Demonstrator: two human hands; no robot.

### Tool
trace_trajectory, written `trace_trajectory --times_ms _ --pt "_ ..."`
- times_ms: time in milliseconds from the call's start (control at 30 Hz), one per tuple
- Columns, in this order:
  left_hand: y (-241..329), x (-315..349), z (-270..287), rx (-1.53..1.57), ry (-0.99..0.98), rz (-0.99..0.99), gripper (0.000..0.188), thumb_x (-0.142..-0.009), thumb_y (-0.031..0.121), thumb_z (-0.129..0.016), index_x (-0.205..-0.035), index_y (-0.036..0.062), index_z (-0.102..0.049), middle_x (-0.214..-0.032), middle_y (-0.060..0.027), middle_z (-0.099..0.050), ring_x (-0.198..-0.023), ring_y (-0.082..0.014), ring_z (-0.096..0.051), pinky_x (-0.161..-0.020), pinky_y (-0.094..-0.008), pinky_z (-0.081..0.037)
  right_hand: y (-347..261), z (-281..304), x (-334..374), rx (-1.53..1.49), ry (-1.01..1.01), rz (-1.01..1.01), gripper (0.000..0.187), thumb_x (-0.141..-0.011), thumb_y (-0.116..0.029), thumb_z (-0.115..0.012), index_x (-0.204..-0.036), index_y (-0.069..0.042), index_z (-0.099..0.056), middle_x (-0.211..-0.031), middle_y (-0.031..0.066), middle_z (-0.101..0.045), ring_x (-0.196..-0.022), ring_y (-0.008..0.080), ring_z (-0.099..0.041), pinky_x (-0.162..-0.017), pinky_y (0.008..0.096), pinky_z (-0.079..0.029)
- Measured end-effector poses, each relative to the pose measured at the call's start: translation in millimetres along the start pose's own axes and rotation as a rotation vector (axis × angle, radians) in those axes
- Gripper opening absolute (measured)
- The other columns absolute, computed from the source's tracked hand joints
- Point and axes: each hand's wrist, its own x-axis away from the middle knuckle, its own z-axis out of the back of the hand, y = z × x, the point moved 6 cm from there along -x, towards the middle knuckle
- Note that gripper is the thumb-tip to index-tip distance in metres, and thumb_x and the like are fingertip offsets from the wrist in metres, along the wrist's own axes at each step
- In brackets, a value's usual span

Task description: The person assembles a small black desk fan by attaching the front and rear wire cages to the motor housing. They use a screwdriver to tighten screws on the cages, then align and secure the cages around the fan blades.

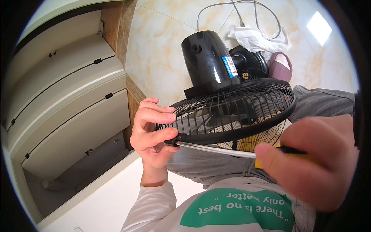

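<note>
A black electric fan (205, 58) lies tilted in front of me, its motor housing at the back and its wire guard (266, 98) facing down toward my lap. My left hand (150, 129) grips the guard's left rim, with thumb and fingers around a small black clip (172, 142). In my right hand (315, 158) is a screwdriver (216, 149) with a yellow and black handle. Its long metal shaft runs left along the rim, and the tip meets the clip. The exact contact at the tip is hidden. Part of the handle is covered by my blurred right hand.
Beyond the fan, a white cloth or bag (259, 38) lies on the marbled tile floor, with a grey cable (216, 4) looping around it. A purple slipper (281, 67) is on a foot at the right. White cabinet drawers (77, 127) line the left side.
</note>
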Motion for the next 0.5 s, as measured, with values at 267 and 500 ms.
trace_trajectory --times_ms 267,500 --pt "0 -6 0 0.057 -0.023 -0.031 0.03 -0.074 0.032 -0.083 -0.094 0.01 -0.078 -0.102 -0.0101 -0.07 -0.096 -0.0292 -0.062 -0.081 -0.0418 -0.04 5 1 5 -0.137 -0.061 -0.302 0.056 -0.063 -0.023 -0.083 -0.116 -0.01 -0.07 -0.089 0.0092 -0.054 -0.07 0.0176 -0.05 -0.058 0.0332 -0.037" --pt "7 -7 -4 0.01 -0.062 -0.053 0.032 -0.065 0.022 -0.084 -0.093 0.0077 -0.077 -0.101 -0.0108 -0.071 -0.093 -0.0283 -0.063 -0.08 -0.0408 -0.041 52 -5 18 -0.977 -0.032 -1.053 0.032 -0.098 -0.029 -0.058 -0.114 -0.001 -0.059 -0.09 0.0113 -0.065 -0.063 0.0122 -0.058 -0.056 0.0229 -0.046"
